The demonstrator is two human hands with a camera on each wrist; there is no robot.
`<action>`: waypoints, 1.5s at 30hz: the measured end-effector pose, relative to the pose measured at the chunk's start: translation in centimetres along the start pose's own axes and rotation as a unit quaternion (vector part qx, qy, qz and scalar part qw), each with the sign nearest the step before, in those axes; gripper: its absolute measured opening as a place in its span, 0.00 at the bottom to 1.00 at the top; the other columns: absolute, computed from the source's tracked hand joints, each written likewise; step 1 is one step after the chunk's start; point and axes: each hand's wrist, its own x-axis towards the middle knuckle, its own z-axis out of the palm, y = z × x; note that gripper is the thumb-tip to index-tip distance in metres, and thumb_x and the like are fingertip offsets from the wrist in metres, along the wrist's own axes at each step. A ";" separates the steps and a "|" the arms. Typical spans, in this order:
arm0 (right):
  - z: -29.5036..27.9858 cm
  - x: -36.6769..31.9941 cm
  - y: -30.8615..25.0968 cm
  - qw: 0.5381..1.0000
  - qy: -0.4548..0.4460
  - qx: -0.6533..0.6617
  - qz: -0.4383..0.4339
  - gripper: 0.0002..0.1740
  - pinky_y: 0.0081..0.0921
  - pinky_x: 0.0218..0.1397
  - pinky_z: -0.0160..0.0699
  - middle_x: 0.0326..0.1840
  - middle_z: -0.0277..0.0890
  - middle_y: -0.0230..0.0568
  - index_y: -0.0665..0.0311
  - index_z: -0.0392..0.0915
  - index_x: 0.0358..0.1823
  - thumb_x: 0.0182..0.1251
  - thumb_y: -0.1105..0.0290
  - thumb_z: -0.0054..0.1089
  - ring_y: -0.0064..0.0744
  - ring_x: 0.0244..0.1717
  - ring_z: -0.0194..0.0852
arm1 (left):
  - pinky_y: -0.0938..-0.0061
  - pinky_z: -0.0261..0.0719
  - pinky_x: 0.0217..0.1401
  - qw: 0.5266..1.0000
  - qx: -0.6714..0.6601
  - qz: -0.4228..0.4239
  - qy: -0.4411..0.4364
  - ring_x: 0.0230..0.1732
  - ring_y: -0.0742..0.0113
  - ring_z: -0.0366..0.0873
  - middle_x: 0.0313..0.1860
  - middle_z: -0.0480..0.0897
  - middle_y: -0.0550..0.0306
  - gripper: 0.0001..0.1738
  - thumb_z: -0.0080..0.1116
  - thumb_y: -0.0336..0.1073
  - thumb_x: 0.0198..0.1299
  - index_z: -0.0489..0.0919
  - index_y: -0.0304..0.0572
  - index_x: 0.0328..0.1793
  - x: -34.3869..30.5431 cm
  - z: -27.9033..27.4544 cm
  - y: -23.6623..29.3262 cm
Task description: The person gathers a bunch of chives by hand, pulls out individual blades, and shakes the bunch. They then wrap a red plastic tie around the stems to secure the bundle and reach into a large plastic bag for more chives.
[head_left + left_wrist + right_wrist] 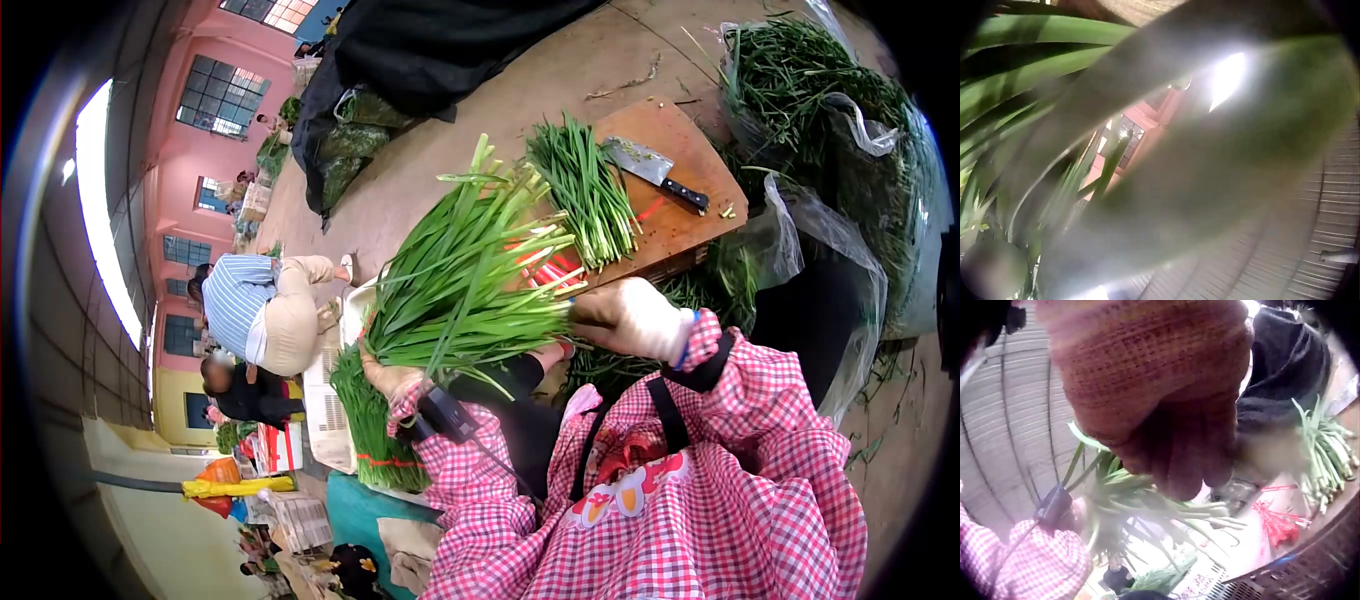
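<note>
A large loose bunch of garlic chives, long flat green leaves with pale stems, lies across my left hand. That hand grips it from below, its fingers mostly covered by leaves. Blurred leaves fill the left wrist view. My right hand, in a pale knitted glove, is at the stem ends. Its fingers are curled in the right wrist view; I cannot tell whether they pinch a stem. Beyond, a smaller bunch of chives lies on a wooden board, beside a cleaver.
Red ties lie at the board's near side. A white crate on the left carries tied chives. Plastic bags of greens stand at right. Two people work farther left, and black sheeting lies behind.
</note>
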 end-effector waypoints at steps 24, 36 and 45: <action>-1.0 -3.0 2.9 0.794 -0.155 0.505 0.301 0.12 0.25 0.31 0.77 0.27 0.81 0.39 0.66 0.78 0.38 0.72 0.64 0.51 0.29 0.28 0.81 | 0.44 0.69 0.69 0.945 -0.103 -0.111 -0.289 0.64 0.47 0.75 0.58 0.80 0.40 0.21 0.58 0.51 0.63 0.84 0.42 0.50 -2.0 2.4 0.9; 1.5 -1.2 -3.6 0.723 0.009 0.642 0.256 0.28 0.21 0.37 0.78 0.37 0.79 0.34 0.62 0.64 0.70 0.70 0.65 0.57 0.21 0.34 0.75 | 0.39 0.63 0.72 0.958 -0.120 -0.077 -0.250 0.69 0.48 0.70 0.54 0.82 0.42 0.18 0.58 0.47 0.63 0.84 0.39 0.45 -1.2 2.8 -0.3; 0.2 -4.4 -1.2 0.900 -0.226 0.273 0.252 0.12 0.32 0.35 0.78 0.27 0.81 0.39 0.63 0.80 0.43 0.67 0.63 0.57 0.38 0.27 0.79 | 0.41 0.68 0.67 0.952 -0.068 -0.024 -0.298 0.58 0.50 0.77 0.44 0.86 0.54 0.16 0.57 0.48 0.65 0.82 0.43 0.43 1.0 0.6 0.2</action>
